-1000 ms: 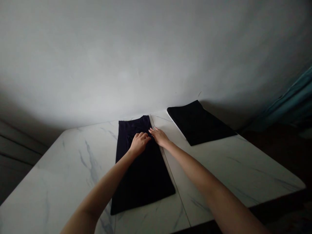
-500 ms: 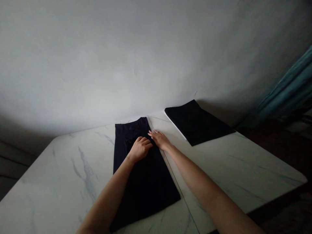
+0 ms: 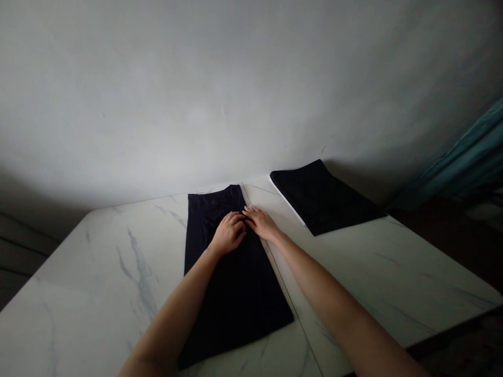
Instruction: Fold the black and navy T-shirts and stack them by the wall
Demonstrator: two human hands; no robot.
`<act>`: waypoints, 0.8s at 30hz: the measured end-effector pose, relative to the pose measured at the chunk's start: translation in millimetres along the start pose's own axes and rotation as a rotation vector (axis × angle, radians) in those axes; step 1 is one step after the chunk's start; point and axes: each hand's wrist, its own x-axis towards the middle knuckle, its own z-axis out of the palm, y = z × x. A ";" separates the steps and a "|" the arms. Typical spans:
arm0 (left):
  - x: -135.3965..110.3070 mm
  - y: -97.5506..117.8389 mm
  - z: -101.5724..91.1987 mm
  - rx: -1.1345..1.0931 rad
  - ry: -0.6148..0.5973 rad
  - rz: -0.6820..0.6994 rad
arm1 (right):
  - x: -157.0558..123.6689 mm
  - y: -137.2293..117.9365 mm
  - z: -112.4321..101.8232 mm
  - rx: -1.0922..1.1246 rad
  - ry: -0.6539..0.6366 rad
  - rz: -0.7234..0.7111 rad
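A long dark garment (image 3: 231,293) lies flat lengthwise on the white marbled table (image 3: 98,272), its narrow end toward the wall. My left hand (image 3: 228,233) rests on the upper part of the cloth with fingers curled. My right hand (image 3: 260,222) lies beside it at the garment's right edge, fingers stretched flat and touching the left hand's fingertips. Neither hand lifts any cloth.
A second dark folded cloth (image 3: 324,196) lies at the back right of the table against the pale wall (image 3: 220,89). A teal curtain (image 3: 467,162) hangs at the far right. The table's front right edge (image 3: 451,335) drops to a dark floor.
Both hands stayed on the upper part of the garment and drew together until their fingertips touch. The view shifted a little.
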 end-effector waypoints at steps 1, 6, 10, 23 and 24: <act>-0.7 -2.2 2.9 -0.010 -0.006 -0.024 | 0.0 -1.8 -1.9 -0.004 -0.002 0.004; -2.6 -5.9 8.2 -0.048 -0.092 -0.096 | -2.3 -15.2 -30.8 -0.032 -0.094 0.129; -1.0 -4.8 5.2 -0.075 -0.077 -0.057 | -20.4 -38.3 -63.4 -0.049 -0.144 0.237; 1.1 -6.2 9.1 -0.116 -0.137 -0.041 | -127.2 -154.4 -40.9 -0.316 -0.101 0.529; 1.1 -5.9 8.9 -0.115 -0.140 -0.044 | -128.7 -156.1 -38.3 -0.336 -0.093 0.534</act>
